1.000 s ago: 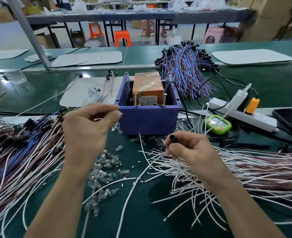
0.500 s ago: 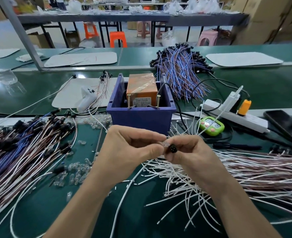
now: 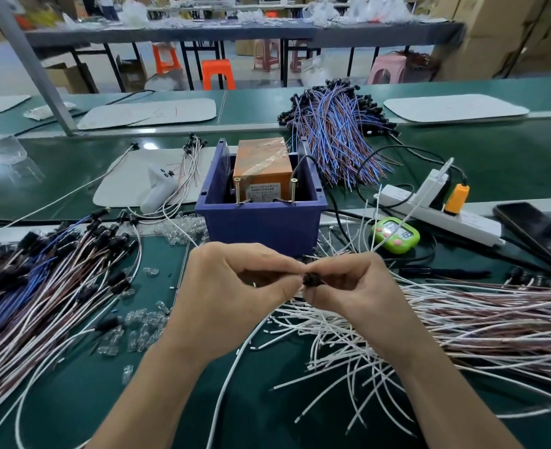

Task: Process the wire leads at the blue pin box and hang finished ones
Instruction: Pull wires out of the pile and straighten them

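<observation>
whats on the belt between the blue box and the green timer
In the head view, loose white wire ends cross the green belt between the blue box and the green timer.

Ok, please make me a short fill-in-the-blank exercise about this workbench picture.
1. The blue plastic pin box holds an ____ block.
2. Both hands pinch a small ____ connector.
3. The green digital timer sits to the ____ of the box.
4. The loose white wire leads lie under the ____ hand.

Missing words: orange; black; right; right
</observation>
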Available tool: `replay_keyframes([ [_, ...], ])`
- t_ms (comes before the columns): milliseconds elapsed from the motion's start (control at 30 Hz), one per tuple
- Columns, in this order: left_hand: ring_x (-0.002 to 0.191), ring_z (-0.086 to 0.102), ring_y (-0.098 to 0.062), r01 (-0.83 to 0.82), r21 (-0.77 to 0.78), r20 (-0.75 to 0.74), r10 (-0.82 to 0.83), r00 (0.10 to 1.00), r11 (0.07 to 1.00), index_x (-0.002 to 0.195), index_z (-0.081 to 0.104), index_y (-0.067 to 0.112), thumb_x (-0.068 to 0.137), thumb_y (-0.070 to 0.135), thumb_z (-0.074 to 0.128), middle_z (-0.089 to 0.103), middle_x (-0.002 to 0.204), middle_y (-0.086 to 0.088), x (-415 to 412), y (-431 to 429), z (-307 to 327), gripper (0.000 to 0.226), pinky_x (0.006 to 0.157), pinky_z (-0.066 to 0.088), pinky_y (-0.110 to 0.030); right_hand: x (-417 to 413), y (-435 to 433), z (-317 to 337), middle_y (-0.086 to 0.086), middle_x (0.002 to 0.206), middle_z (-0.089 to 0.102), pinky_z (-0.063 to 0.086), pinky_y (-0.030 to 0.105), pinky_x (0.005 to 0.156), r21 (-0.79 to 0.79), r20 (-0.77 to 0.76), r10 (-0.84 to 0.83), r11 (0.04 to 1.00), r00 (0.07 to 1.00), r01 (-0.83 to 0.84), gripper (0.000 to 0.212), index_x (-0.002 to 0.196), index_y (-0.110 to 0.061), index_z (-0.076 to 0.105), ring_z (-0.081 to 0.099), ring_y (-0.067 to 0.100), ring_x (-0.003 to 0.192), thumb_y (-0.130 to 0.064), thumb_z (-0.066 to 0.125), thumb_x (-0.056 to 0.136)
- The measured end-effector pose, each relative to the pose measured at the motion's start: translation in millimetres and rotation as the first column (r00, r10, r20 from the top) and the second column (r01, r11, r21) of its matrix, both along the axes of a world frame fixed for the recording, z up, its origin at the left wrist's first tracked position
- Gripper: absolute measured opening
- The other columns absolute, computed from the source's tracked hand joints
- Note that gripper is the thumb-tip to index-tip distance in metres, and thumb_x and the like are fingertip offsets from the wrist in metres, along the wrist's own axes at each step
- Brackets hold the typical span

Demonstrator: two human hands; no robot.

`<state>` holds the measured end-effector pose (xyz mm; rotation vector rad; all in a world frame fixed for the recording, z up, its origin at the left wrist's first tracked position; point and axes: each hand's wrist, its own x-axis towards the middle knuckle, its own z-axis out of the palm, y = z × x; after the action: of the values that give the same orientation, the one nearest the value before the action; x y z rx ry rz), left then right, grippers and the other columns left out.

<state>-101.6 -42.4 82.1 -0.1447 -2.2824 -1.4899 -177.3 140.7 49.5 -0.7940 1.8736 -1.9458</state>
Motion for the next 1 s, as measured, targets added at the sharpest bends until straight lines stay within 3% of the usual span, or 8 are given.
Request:
replay_keyframes([
  [67,0.078,0.076,-0.009,0.011,-0.049,-0.025,-0.012,1.000,0.999,0.086,0.085,0.031,0.075,0.014,0.085,0.079,0.085,0.016,0,-1,-1,0.020,0.069,0.057,-0.018,1,0,1,0.008,0.086,0.078,0.060,0.037,0.078,0.059,-0.077,-0.033,0.998,0.996,0.037,0.030,0.097,-0.019,0.083,0.073,0.021,0.082,0.005,0.075,0.082],
  [233,0.078,0.077,-0.011,0.023,-0.035,-0.024,-0.024,0.999,0.999,0.087,0.085,0.027,0.074,0.012,0.085,0.079,0.084,0.013,-2,-3,-3,0.020,0.070,0.058,-0.021,3,0,-1,-0.005,0.074,0.075,0.047,0.017,0.061,0.138,-0.200,-0.047,0.987,0.979,0.076,0.027,0.095,-0.026,0.083,0.062,0.002,0.064,-0.003,0.075,0.084],
  [333,0.076,0.077,-0.012,0.016,0.020,0.029,-0.016,0.999,1.000,0.084,0.085,0.028,0.073,0.014,0.086,0.079,0.082,0.011,-2,-4,-4,0.019,0.069,0.058,-0.020,4,-2,-2,-0.008,0.074,0.075,0.047,0.019,0.059,0.191,-0.251,-0.062,0.975,0.966,0.113,0.026,0.097,-0.032,0.083,0.060,0.002,0.062,-0.010,0.077,0.084],
  [433,0.068,0.075,-0.007,0.008,0.051,0.102,-0.013,0.995,0.999,0.084,0.084,0.030,0.072,0.007,0.091,0.079,0.075,0.009,-4,-4,-7,0.027,0.064,0.055,-0.016,5,-2,-4,-0.008,0.079,0.076,0.056,0.033,0.062,0.230,-0.271,-0.063,0.965,0.961,0.128,0.024,0.100,-0.034,0.081,0.067,0.012,0.068,-0.018,0.076,0.083],
  [533,0.061,0.072,-0.007,0.017,0.107,0.204,-0.039,0.978,0.994,0.080,0.085,0.033,0.071,0.004,0.090,0.078,0.070,0.003,-7,-7,-9,0.031,0.061,0.054,-0.015,6,-2,-6,-0.004,0.072,0.071,0.051,0.040,0.059,0.282,-0.288,-0.037,0.952,0.957,0.121,0.019,0.097,-0.033,0.080,0.062,0.018,0.063,-0.020,0.074,0.084],
  [700,0.054,0.066,-0.012,0.099,0.338,0.350,-0.223,0.910,0.936,0.072,0.085,0.017,0.052,0.017,0.090,0.074,0.063,-0.012,-15,-18,-15,0.021,0.057,0.053,-0.019,9,-2,-5,0.005,0.061,0.055,0.035,0.035,0.050,0.342,-0.299,0.078,0.939,0.951,0.030,0.011,0.080,-0.021,0.075,0.043,0.012,0.053,-0.018,0.071,0.089],
  [867,0.053,0.064,-0.010,0.161,0.345,0.364,-0.290,0.885,0.925,0.067,0.083,0.016,0.042,0.016,0.101,0.072,0.061,-0.010,-18,-26,-21,0.031,0.055,0.050,-0.018,13,-3,-4,-0.002,0.058,0.049,0.032,0.029,0.051,0.345,-0.282,0.123,0.939,0.952,-0.019,0.019,0.074,-0.020,0.071,0.040,0.008,0.055,-0.013,0.072,0.091],
  [1000,0.055,0.065,-0.011,0.163,0.344,0.364,-0.291,0.885,0.925,0.066,0.083,0.018,0.046,0.013,0.095,0.073,0.062,-0.010,-18,-26,-26,0.024,0.057,0.051,-0.019,13,-3,-6,-0.001,0.058,0.049,0.032,0.026,0.051,0.364,-0.296,0.129,0.931,0.947,-0.013,0.022,0.072,-0.020,0.068,0.040,0.006,0.054,-0.010,0.071,0.090],
])
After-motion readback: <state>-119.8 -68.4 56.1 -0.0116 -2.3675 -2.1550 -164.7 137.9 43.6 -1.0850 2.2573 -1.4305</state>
